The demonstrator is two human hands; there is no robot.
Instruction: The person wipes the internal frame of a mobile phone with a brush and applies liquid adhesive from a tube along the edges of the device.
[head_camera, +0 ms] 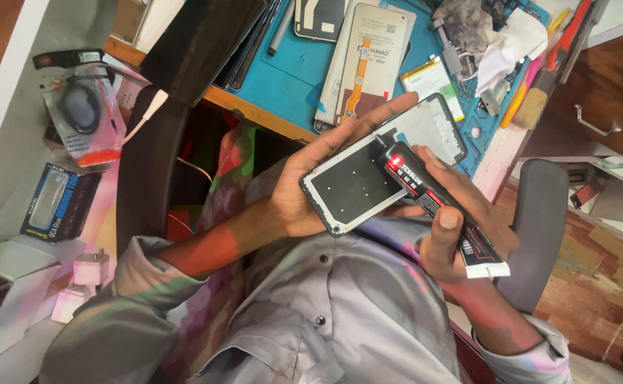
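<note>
Phone frame (375,171): black, open-backed, cradled in our left hand (311,185).
Glue tube (436,206): black, gripped by our right hand (453,220).
Surface: cluttered blue mat (290,78).

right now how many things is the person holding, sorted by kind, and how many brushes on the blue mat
phone frame, held in the left hand: 1
glue tube, held in the right hand: 1
brush at the edge of the blue mat: 1
total: 3
</note>
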